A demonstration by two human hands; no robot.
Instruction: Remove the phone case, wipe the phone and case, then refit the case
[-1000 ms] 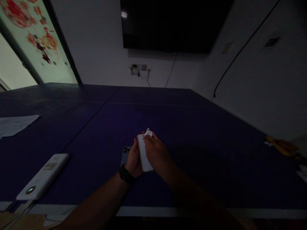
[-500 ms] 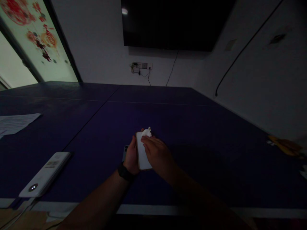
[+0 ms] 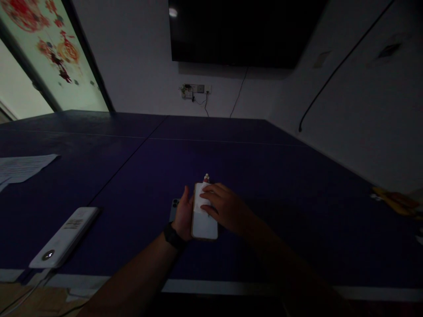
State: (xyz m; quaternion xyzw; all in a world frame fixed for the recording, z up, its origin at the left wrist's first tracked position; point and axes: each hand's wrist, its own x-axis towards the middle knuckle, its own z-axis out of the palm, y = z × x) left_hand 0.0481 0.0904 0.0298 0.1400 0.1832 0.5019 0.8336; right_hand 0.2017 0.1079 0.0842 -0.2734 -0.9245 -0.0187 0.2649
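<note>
- Gold-edged white smartphone [image 3: 205, 229] rests in our left grip [image 3: 183, 215], which holds it narrowly by the edge.
- Pale sheet [image 3: 201, 198] covers the phone's upper half; lower half lies bare.
- Small white red-tipped piece [image 3: 206, 178] stands just past the top edge.
- Right grip [image 3: 221, 208] lies wide and flat across the sheet.
- Grey-blue triple-lens phone [image 3: 174, 209] sits beside the left grip on the dark blue desk [image 3: 132, 176]; white power bank [image 3: 64, 237] lies well left.

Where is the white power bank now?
In the head view, the white power bank lies lower left on the blue table, left of the person's left hand, near the white edge line.
</note>
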